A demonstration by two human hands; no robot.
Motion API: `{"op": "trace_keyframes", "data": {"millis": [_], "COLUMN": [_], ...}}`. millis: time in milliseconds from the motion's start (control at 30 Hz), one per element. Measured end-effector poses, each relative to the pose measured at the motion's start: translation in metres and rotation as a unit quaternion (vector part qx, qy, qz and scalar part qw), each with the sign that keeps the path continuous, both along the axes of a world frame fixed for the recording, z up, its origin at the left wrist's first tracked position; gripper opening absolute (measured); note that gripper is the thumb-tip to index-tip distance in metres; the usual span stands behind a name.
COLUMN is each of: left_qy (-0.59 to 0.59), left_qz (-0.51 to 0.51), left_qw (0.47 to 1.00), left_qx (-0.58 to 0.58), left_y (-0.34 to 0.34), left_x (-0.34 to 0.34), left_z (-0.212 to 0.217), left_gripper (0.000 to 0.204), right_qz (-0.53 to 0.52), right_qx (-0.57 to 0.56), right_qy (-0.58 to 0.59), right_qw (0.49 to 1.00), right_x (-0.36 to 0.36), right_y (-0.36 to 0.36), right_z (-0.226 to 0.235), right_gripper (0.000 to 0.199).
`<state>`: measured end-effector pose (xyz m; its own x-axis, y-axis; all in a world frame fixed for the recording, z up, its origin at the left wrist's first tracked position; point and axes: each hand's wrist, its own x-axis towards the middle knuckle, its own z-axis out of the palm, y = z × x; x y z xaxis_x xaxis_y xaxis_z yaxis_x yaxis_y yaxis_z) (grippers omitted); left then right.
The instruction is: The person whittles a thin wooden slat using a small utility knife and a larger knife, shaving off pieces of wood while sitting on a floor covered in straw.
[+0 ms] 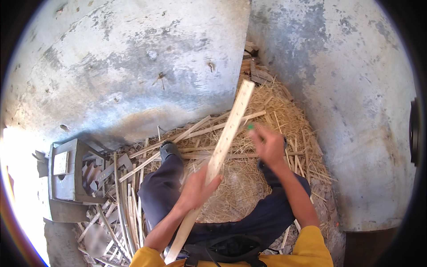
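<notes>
My left hand point(195, 188) is closed around a long, pale wooden strip point(227, 132), with a row of small dark marks or holes along its face. The strip slants from my lap up and away to the right. My right hand point(268, 143) is raised just right of the strip and apart from it, a little blurred. A small green thing point(250, 127) shows at its fingertips; its kind is too small to make out.
Wood shavings point(235, 187) and scattered sticks point(195, 129) cover the ground between my legs. A grey wooden box-like stand point(66, 189) is on the left beside more offcuts point(129, 209). Worn, peeling walls point(147, 62) meet in a corner ahead.
</notes>
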<state>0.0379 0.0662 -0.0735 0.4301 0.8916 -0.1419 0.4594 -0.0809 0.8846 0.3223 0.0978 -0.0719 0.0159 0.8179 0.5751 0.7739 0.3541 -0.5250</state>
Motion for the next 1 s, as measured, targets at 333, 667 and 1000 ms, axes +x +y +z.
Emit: {"op": "trace_keyframes", "data": {"millis": [333,667,1000], "left_qy": [-0.015,0.018,0.017], "left_qz": [-0.088,-0.001,-0.022], "left_qw": [0.996,0.998,0.998], "left_qx": [-0.016,0.053,0.048], "left_y": [-0.021,-0.006,-0.005], "left_x": [0.009,0.01,0.01], "left_z": [0.014,0.011,0.006], "left_gripper": [0.051,0.044,0.044], "right_qz": [-0.218,-0.111,0.025], "right_qx": [-0.054,-0.101,0.015], "right_qy": [0.044,0.168,0.044], "right_qw": [0.973,0.974,0.999], "right_x": [0.126,0.071,0.032], "right_y": [0.047,0.024,0.014], "right_z": [0.0,0.014,0.021], "right_gripper": [0.046,0.042,0.027]}}
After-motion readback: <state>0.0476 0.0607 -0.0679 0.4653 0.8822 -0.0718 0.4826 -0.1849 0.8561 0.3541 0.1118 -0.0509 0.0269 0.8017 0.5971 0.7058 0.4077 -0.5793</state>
